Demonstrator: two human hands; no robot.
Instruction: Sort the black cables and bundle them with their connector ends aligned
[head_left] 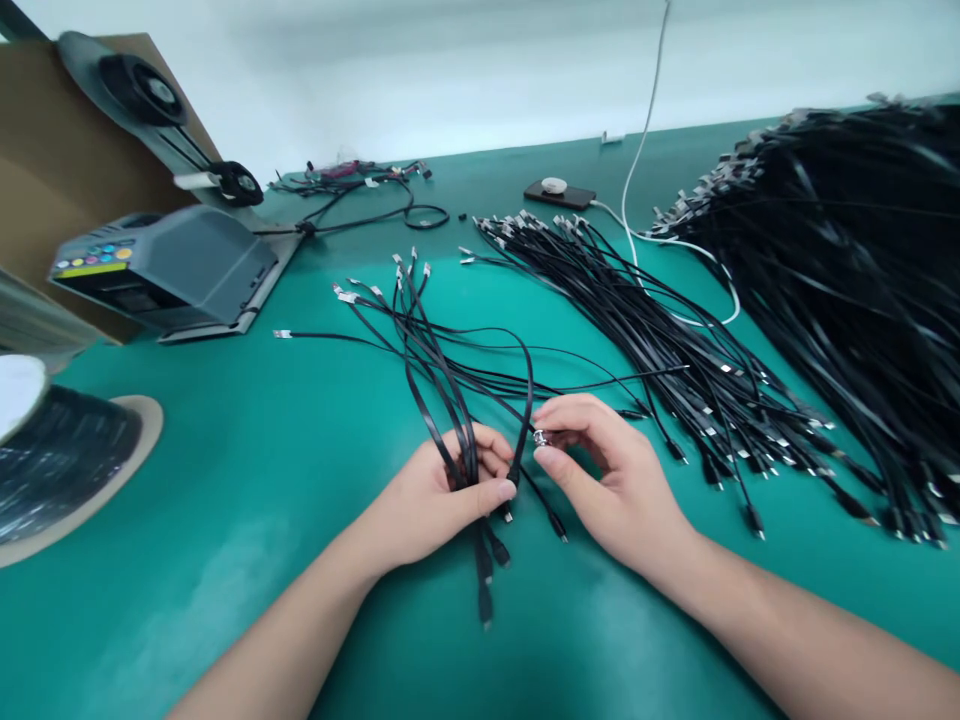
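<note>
In the middle of the head view, my left hand (442, 490) is closed around several flat black USB cables (469, 450). Their small plug ends hang below my fingers, and one plug sits by my thumb tip. My right hand (611, 475) pinches a small silver metal piece (540, 438) between thumb and fingertips, close beside the left hand. It looks like the end of a black cable, though the fingers partly hide it. The cables' silver USB plugs (346, 296) fan out on the green table (247, 480) beyond my hands.
To the right lies a bundle of black cables (600, 290), with a larger cable pile (847, 230) behind it. A phone (559, 194) with a white cord (637, 150) lies at the back. On the left stand a grey machine (172, 265) and a black spool (75, 450).
</note>
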